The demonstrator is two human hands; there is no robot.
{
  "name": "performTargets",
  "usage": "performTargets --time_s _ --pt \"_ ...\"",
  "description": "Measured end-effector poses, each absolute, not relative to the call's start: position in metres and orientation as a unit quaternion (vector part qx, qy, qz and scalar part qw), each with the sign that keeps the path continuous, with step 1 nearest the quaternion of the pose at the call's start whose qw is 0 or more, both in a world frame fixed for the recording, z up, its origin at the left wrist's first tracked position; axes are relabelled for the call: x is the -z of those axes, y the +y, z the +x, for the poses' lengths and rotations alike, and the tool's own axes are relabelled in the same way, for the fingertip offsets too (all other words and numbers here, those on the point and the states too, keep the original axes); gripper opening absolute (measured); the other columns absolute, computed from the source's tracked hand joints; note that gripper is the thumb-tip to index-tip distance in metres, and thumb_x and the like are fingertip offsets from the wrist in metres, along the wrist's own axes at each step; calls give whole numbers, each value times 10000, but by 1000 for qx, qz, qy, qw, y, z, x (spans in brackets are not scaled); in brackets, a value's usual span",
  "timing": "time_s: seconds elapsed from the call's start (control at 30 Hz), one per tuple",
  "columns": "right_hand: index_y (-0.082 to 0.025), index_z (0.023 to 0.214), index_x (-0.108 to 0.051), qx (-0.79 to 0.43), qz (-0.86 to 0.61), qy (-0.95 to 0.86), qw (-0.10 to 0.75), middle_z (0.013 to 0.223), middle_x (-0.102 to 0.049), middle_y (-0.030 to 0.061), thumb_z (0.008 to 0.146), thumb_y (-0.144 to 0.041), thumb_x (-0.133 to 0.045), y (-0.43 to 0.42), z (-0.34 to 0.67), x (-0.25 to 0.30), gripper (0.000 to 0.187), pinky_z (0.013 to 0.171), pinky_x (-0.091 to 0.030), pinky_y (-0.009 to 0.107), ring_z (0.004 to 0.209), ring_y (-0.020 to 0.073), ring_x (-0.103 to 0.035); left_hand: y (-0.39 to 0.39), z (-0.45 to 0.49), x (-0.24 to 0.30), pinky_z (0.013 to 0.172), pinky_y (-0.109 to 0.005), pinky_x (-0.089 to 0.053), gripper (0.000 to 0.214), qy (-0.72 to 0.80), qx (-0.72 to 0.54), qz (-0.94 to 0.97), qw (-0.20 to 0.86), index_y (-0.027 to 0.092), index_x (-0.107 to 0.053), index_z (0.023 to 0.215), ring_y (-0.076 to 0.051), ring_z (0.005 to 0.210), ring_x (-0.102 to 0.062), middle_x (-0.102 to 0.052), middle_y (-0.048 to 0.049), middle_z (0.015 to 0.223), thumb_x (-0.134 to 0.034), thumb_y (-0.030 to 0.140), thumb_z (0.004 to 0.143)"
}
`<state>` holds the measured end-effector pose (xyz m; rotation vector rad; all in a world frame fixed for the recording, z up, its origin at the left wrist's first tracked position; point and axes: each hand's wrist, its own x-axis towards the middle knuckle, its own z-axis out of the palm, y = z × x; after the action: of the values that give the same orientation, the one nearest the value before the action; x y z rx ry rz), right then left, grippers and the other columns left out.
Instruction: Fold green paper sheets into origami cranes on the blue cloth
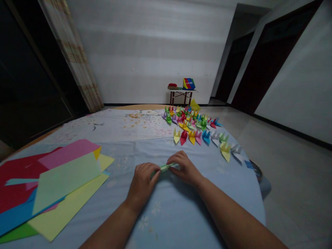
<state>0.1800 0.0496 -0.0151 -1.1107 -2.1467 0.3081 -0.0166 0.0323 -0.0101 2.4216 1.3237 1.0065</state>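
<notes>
My left hand [142, 182] and my right hand [184, 168] both pinch a narrow folded strip of green paper [166, 167] between them, just above the light blue floral tablecloth [197, 204]. Most of the strip is hidden by my fingers. To the left of my left hand lies a loose pile of coloured paper sheets [57, 183] in pink, red, pale green, yellow and blue. Beyond my hands stand rows of folded origami cranes [192, 133] in many colours.
A white paint-speckled cloth [121, 125] covers the far part of the round table. Behind it, a small table [181, 92] against the white wall carries a red object and a striped box. A curtain hangs at the left, and a tiled floor lies to the right.
</notes>
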Motion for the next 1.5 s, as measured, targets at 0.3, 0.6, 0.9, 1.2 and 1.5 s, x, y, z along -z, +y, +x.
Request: performTargets --time_s 0.3,0.6,0.9,1.2,1.5 --pt "-266 887 -645 -138 -424 -874 192 945 -600 16 689 -123 -627 40 183 10 246 800 -277 322 953 194 -434 22 -10 14 775 -333 -376 101 422 -205 880 79 207 -570 787 -189 842 -514 -592 -30 835 -499 140 765" --pt "-283 850 -679 -132 -394 -889 194 903 -608 24 750 -295 -635 39 180 9 110 778 -294 317 910 185 -443 25 -15 17 754 -289 -401 115 400 -217 879 140 207 -570 786 -178 842 -514 -574 -28 831 -488 131 760" --pt "-239 844 -661 -57 -399 -890 211 864 -624 31 800 -171 -554 44 173 12 134 772 -300 311 886 183 -432 28 -14 20 782 -324 -374 137 422 -203 880 76 213 -576 864 -189 861 -506 -578 -31 867 -492 143 782" --pt "-224 820 -654 -80 -402 -898 162 807 -609 24 736 -107 -600 43 173 16 153 729 -311 279 843 166 -465 28 -13 19 762 -301 -388 141 424 -191 880 101 200 -594 795 -178 833 -507 -579 -28 835 -499 101 760" --pt "-241 888 -662 -141 -384 -898 160 877 -610 28 772 -193 -586 39 181 11 146 747 -320 277 854 157 -488 31 -19 23 772 -267 -406 138 405 -244 860 192 195 -631 798 -164 848 -519 -564 -33 833 -522 128 747"
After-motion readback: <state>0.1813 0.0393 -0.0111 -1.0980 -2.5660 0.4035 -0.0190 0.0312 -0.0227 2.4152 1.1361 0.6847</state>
